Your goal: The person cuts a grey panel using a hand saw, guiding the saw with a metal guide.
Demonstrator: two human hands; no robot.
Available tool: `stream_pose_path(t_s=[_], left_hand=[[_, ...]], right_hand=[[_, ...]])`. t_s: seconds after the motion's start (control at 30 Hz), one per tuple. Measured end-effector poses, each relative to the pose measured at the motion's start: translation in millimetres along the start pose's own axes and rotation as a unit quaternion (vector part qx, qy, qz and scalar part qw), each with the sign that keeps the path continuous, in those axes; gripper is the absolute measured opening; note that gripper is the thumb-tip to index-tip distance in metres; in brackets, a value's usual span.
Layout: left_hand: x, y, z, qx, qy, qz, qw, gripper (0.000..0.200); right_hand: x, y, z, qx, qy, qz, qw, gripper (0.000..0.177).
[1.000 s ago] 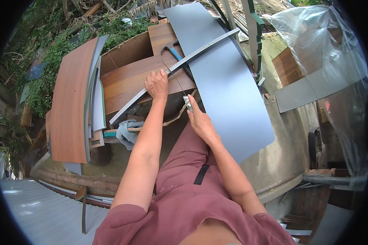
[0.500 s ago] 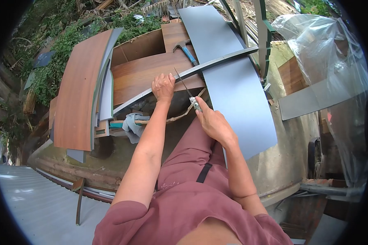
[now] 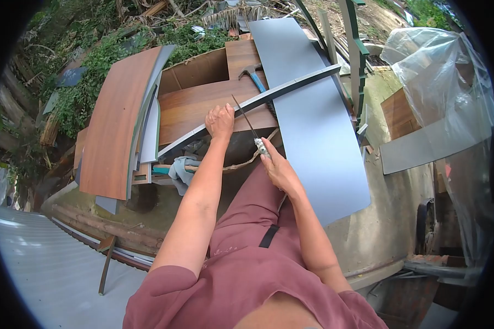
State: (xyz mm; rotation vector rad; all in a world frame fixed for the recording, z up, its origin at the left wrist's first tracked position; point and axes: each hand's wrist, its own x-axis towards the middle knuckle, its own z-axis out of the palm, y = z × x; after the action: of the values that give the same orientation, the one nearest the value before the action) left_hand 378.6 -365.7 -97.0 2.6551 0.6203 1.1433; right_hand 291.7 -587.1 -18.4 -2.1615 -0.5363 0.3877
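A long grey strip [image 3: 296, 83] lies diagonally over the brown boards and the blue-grey panel [image 3: 318, 148]. My left hand [image 3: 220, 122] is closed around this strip near its middle. In my right hand [image 3: 279, 167] is the pale, wrapped handle of a thin-bladed saw [image 3: 245, 116]; its dark blade points up and left and crosses the strip just right of my left hand. Past the strip, a hammer [image 3: 256, 80] with a blue handle rests on a brown board [image 3: 203, 104].
Brown boards [image 3: 118, 126] are stacked at the left, with a grey cloth [image 3: 180, 172] beside them. Green upright posts [image 3: 357, 66] rise at the upper right. Clear plastic sheeting [image 3: 428, 60] hangs at the right over a grey panel [image 3: 431, 143]. Corrugated sheet [image 3: 44, 263] covers the lower left.
The saw and my right hand have shifted slightly down and left relative to the strip. The whole view has moved a little. My left hand keeps its hold.
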Motion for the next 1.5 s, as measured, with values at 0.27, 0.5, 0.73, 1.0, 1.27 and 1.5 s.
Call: stream_pose_path(t_s=[0.27,0.5,0.73,1.0,1.27,1.5], left_hand=[[3,1,5,0.012,0.009,-0.005,1.0,0.039],[5,4,9,0.059,0.045,-0.005,0.997,0.032],[-10,4,-3,0.028,0.04,0.062,0.997,0.029],[-8,19,-2,-0.037,0.002,0.058,0.998,0.031],[9,32,13,-0.05,-0.018,0.031,0.998,0.034],[6,34,11,-0.033,0.02,0.018,0.999,0.035]], right_hand=[[10,-29,-29,0.337,-0.152,0.181,0.911,0.054],[20,-20,-14,0.001,-0.041,0.054,0.998,0.051],[-8,-41,-44,-0.056,-0.044,0.012,0.997,0.045],[-27,-34,-12,-0.023,-0.013,0.044,0.999,0.056],[-5,-12,-15,0.02,0.013,0.104,0.994,0.05],[-9,-51,-61,0.0,-0.023,0.084,0.996,0.045]])
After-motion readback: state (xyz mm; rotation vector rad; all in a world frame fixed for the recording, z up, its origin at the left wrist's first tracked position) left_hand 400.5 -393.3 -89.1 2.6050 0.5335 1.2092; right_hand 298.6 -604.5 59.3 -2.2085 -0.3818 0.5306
